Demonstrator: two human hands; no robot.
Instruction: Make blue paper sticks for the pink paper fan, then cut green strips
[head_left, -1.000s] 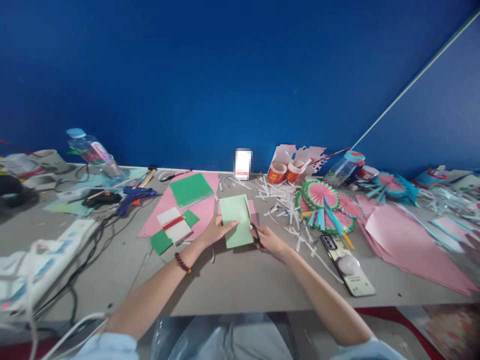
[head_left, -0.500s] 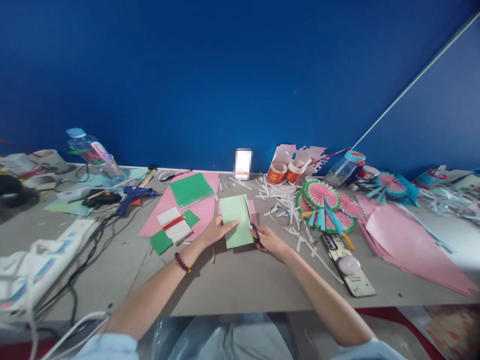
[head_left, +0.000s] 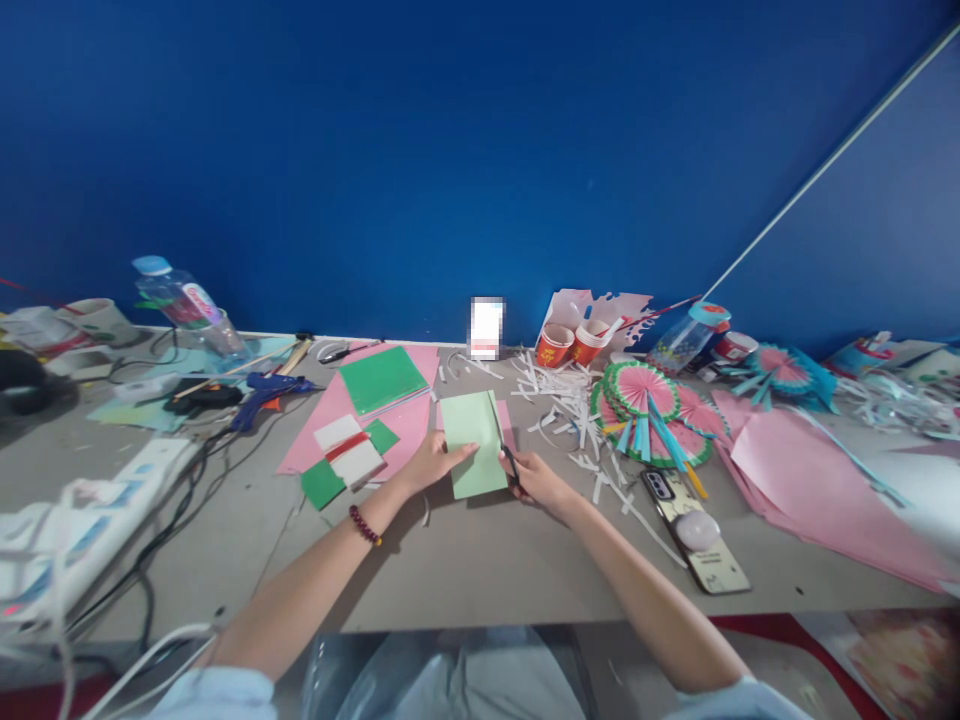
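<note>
A sheet of light green paper (head_left: pixel 472 420) is held slightly tilted above the middle of the grey table. My left hand (head_left: pixel 437 460) grips its left edge, with the thumb lying across the front. Closed around the handles of dark scissors (head_left: pixel 511 464), my right hand (head_left: pixel 534 478) is at the paper's right edge. Most of the blades are hidden, so I cannot tell how far they are apart. Pink paper (head_left: pixel 508 425) shows behind the green sheet. Left of my left hand are a white-and-red piece (head_left: pixel 352 455) and small dark green squares (head_left: pixel 323 485).
A green sheet (head_left: pixel 384 380) lies on pink paper at the left. White paper strips (head_left: pixel 562 390), red paper cups (head_left: pixel 555 345), watermelon-patterned paper fans (head_left: pixel 645 395) and a phone (head_left: pixel 701 540) are to the right. A blue glue gun (head_left: pixel 270 395), cables and a power strip (head_left: pixel 97 530) occupy the left.
The green paper has dropped very slightly. Both hands keep nearly the same place and grip.
</note>
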